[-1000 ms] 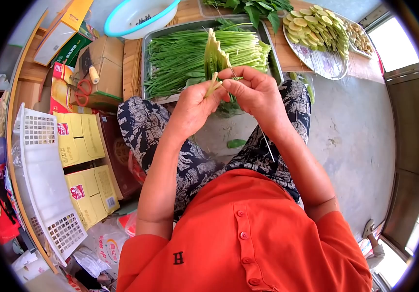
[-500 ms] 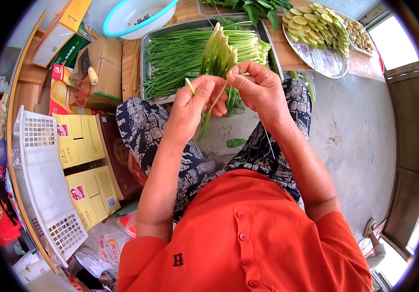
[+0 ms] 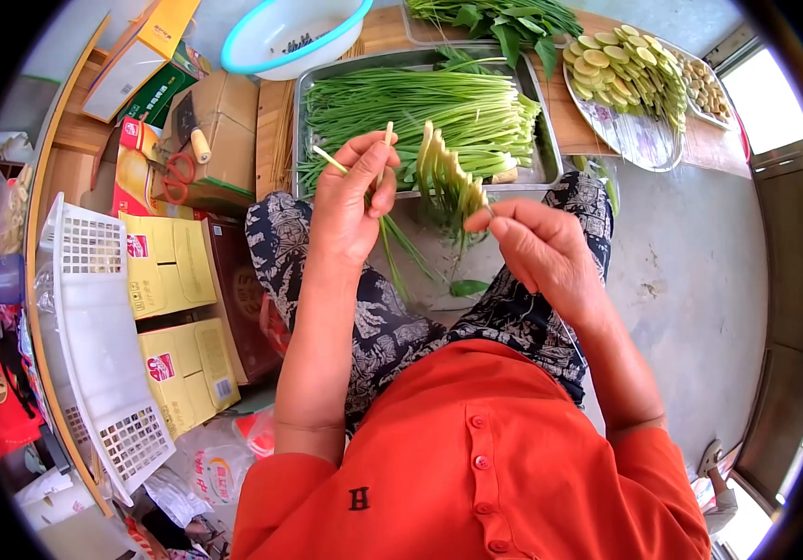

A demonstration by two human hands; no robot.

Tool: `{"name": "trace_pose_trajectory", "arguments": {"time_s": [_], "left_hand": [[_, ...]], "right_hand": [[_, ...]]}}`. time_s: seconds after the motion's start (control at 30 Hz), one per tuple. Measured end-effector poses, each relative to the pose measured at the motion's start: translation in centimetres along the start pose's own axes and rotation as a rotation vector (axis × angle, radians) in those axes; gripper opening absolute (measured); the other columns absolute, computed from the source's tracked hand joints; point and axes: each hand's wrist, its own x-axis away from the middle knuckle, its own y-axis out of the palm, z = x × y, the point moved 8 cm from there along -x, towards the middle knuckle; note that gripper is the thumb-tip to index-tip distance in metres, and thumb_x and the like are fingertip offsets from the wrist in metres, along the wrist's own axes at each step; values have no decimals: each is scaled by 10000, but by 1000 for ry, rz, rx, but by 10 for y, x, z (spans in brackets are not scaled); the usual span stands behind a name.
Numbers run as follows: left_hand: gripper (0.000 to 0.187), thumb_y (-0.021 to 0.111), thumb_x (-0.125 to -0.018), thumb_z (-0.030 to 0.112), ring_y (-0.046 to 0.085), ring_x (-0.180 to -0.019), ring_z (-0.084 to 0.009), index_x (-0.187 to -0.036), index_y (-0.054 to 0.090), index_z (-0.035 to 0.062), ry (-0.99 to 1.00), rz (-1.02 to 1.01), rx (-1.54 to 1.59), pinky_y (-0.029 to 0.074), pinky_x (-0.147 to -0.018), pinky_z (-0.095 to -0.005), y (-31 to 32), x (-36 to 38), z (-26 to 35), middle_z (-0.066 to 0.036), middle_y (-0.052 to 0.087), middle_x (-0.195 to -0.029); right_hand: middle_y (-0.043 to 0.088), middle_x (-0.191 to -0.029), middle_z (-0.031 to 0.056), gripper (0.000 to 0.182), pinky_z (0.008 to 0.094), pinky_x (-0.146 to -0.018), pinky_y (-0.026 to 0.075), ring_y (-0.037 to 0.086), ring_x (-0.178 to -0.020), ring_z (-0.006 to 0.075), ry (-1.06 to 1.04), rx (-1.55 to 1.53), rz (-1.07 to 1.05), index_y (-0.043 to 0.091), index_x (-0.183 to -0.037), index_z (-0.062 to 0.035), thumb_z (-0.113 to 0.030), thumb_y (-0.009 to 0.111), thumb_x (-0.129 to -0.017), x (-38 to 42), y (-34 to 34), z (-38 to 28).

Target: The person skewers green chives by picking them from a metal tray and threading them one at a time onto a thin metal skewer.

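My left hand (image 3: 357,201) is closed around a few chive stalks (image 3: 388,140), their pale ends pointing up and green leaves hanging below. My right hand (image 3: 546,250) pinches what looks like a thin needle, its tip by the forefinger; a fine thread (image 3: 570,338) trails beneath the palm. Between the hands hangs a dense row of chives (image 3: 443,173), strung side by side by their pale ends, close to the right fingertips. Behind them a metal tray (image 3: 551,166) holds a thick layer of loose chives (image 3: 411,112).
A blue-rimmed basin (image 3: 303,42) and a plate (image 3: 621,131) of strung sliced vegetables stand at the back. On the left are a cardboard box (image 3: 224,121) bearing scissors (image 3: 176,177) and a knife, yellow cartons (image 3: 173,266) and a white basket (image 3: 103,345). A green leaf (image 3: 467,287) lies below.
My hands have moved apart: the right one went right and down with the needle, the left shifted slightly. The strung chives now hang away from my left hand. The view has shifted a little.
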Motion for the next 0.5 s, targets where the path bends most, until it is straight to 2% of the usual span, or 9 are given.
{"name": "trace_pose_trajectory", "arguments": {"time_s": [0.1, 0.27, 0.33, 0.5], "left_hand": [[189, 641, -899, 177, 437, -506, -60, -1022, 624, 35, 5, 32, 58, 281, -421, -189, -3, -2, 3, -6, 590, -807], [204, 645, -897, 195, 431, -501, -56, -1020, 625, 33, 13, 7, 47, 278, -421, -193, -3, -4, 4, 2, 586, -805], [187, 608, -917, 189, 403, -518, -45, -1035, 624, 45, 10, -12, 29, 283, -444, -189, -4, -3, 3, 16, 593, -863], [181, 634, -900, 183, 424, -512, -52, -1015, 634, 43, 5, 2, 38, 288, -436, -193, -3, -2, 4, 11, 588, -821]], "right_hand": [[398, -576, -101, 218, 175, -437, 245, 323, -489, -10, 42, 2, -55, 657, -1026, -43, -202, 516, -976, 5, 4, 5], [395, -582, -104, 205, 175, -444, 242, 318, -497, -9, 50, -4, -69, 657, -1025, -38, -181, 520, -974, 7, 7, 11], [395, -582, -105, 205, 174, -446, 242, 318, -499, -9, 62, -8, -73, 657, -1023, -37, -181, 520, -974, 7, 9, 12], [395, -576, -105, 203, 175, -444, 246, 318, -492, -6, 22, 15, -89, 657, -1028, -39, -173, 514, -974, 5, 13, 8]]}}
